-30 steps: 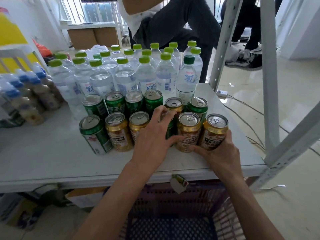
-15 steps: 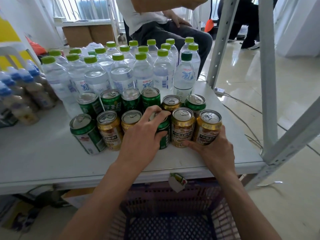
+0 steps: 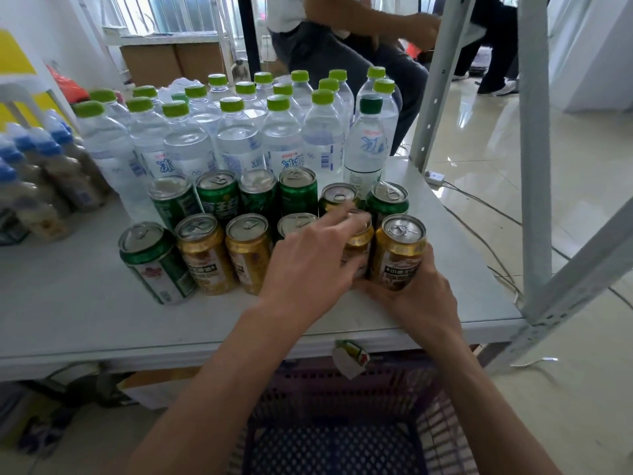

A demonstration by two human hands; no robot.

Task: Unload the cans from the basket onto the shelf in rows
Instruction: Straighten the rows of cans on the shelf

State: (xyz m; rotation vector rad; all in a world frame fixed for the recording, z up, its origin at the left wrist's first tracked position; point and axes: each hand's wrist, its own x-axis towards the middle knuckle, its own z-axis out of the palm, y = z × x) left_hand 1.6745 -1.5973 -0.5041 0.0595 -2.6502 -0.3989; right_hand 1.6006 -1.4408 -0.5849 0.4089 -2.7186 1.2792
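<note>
Two rows of cans stand on the white shelf [image 3: 85, 320]. The back row [image 3: 260, 195] is mostly green. The front row starts with a green can [image 3: 152, 262], then gold cans [image 3: 203, 257]. My left hand [image 3: 308, 272] lies against the front row with its fingers spread. It covers one can [image 3: 297, 222] and its fingertips reach the top of a gold can [image 3: 359, 243]. My right hand [image 3: 414, 296] is cupped around the base of the rightmost gold can [image 3: 399, 255]. The purple basket [image 3: 308, 389] sits below the shelf edge; no cans show in its visible part.
Several water bottles with green caps [image 3: 239, 142] stand close behind the cans. Blue-capped bottles [image 3: 44, 186] sit at the left. A grey shelf post [image 3: 534, 166] and brace rise at the right. A person [image 3: 342, 46] sits behind the shelf. A tag [image 3: 349, 358] hangs from the shelf edge.
My left hand let go of the green can in the front row and spread its fingers right, onto the gold can. My right hand stays on the rightmost gold can. The camera moved closer.
</note>
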